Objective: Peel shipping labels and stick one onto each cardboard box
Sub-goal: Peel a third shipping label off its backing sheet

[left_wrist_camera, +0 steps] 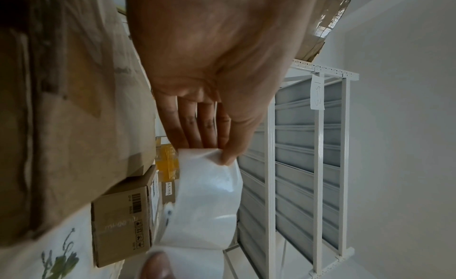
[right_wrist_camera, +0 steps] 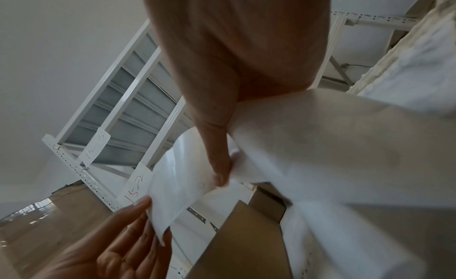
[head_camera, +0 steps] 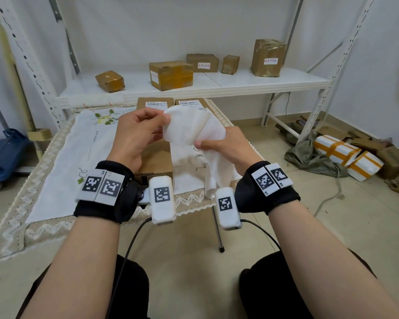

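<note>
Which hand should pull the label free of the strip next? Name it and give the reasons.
Left, probably. The left hand pinches the label's free edge between thumb and fingers. The right hand grips the trailing backing strip, so it is better placed to anchor.

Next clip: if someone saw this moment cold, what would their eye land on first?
Dead centre, the left hand and right hand hold a curling white strip of label paper up over the cloth-covered table, pinching its two ends. Under it lies a plain brown cardboard box, with two already labelled boxes behind. Beyond them, taped brown parcels line the white metal shelf.
</note>
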Available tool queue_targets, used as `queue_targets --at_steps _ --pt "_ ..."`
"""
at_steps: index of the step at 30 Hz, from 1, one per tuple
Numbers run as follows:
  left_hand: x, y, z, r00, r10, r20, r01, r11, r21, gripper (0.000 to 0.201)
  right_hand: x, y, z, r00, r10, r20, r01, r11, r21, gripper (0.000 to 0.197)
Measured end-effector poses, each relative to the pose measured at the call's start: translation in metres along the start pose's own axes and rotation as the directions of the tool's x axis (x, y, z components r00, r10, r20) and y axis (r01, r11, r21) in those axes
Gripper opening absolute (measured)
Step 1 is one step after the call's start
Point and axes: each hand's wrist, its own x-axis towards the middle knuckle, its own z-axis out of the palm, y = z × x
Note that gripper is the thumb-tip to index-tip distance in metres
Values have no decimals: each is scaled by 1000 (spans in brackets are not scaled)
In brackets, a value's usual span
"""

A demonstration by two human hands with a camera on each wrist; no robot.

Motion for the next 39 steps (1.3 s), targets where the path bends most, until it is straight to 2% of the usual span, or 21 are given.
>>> queue_targets --at_steps 5,9,12,21,31,39 --pt "0 0 -3 997 29 -76 -31 999 -30 8 5 1 -1 995 -36 -93 25 993 -118 33" --pt "1 0 -2 994 44 -101 -47 998 -32 7 7 3 -2 991 -50 -125 22 976 -215 30" --pt "2 -1 -3 993 50 -112 -53 998 -22 7 9 6 0 988 -35 -153 -4 969 -248 36" --pt "3 -2 -3 986 71 -149 -74 997 -19 8 6 3 -1 985 4 -171 -42 975 -219 34" --pt "6 -3 -2 966 85 -245 -88 996 -3 11 6 1 -1 984 26 -178 -64 975 -211 27" --pt "6 -3 -2 953 88 -291 -103 994 -38 15 8 2 1 982 39 -187 -78 975 -208 34"
